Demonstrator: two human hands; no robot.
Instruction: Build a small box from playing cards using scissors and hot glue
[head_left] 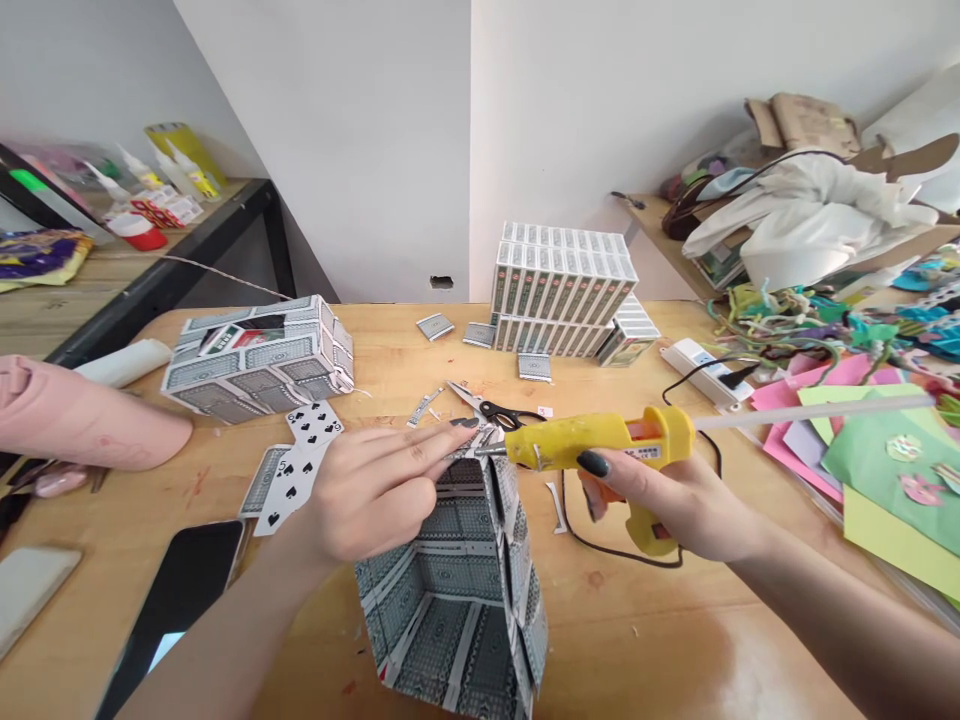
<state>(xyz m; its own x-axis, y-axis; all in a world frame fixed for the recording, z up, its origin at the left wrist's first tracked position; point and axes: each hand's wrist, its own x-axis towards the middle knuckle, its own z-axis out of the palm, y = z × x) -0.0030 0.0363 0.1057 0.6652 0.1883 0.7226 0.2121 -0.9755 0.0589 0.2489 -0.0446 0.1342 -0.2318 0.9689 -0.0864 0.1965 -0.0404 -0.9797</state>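
Observation:
My right hand (675,500) is wrapped round a yellow glue gun (577,440) with a long clear glue stick (817,410) coming out of its back. The metal nozzle points left and meets the top edge of an open box made of playing cards (457,590). At that same edge, my left hand (382,480) has its fingers pressed together on the box, close to the nozzle. What lies under those fingertips is hidden. Just behind the box, black-handled scissors (510,412) lie spread on the table. Loose playing cards (296,480) lie left of my left hand.
A second card-covered box (259,360) stands at the back left. Stacked card packs (559,290) stand at the back. A black phone (180,590) lies at left. The gun's cord runs near a white power strip (701,370); coloured paper (892,480) covers the right side.

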